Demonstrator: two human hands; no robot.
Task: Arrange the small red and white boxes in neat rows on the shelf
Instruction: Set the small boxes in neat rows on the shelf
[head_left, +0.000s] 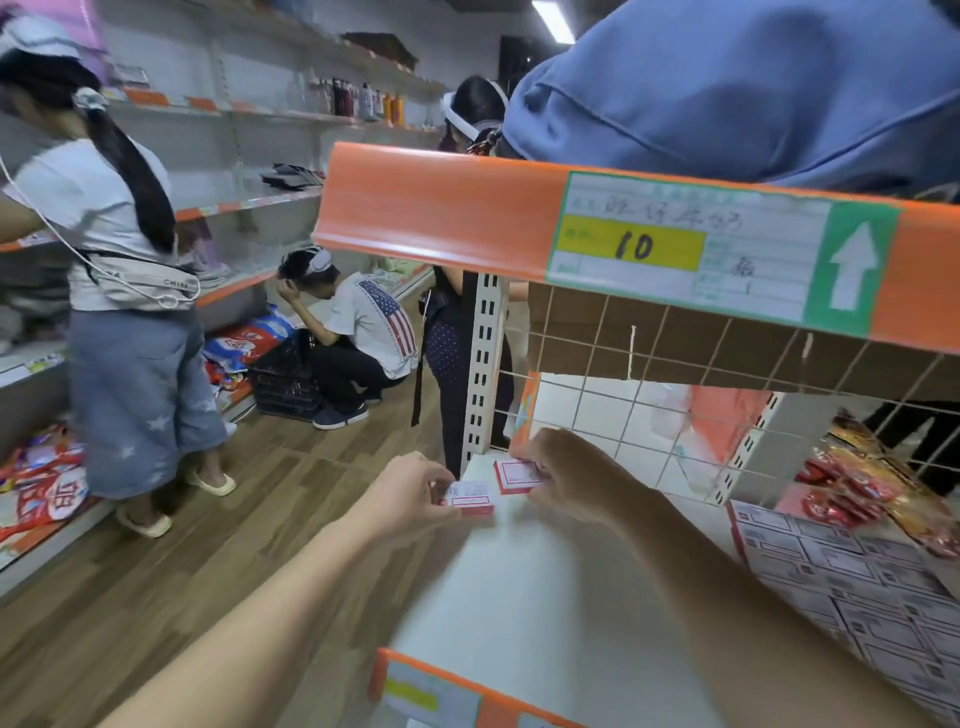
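Note:
My left hand (415, 493) pinches a small red and white box (471, 500) at the left end of the white shelf (530, 597). Just behind it, my right hand (566, 473) grips a second red and white box (517, 475) that rests near the shelf's back left corner. The two boxes lie close together, one in front of the other. A packed block of several similar boxes (852, 577) lies in rows at the right side of the same shelf.
An orange shelf edge with a price label (691, 249) hangs low overhead. A wire grid (649, 395) backs the shelf. Red snack packets (878, 488) lie at the right. One person stands (119, 291) and another crouches (358, 338) in the aisle to the left.

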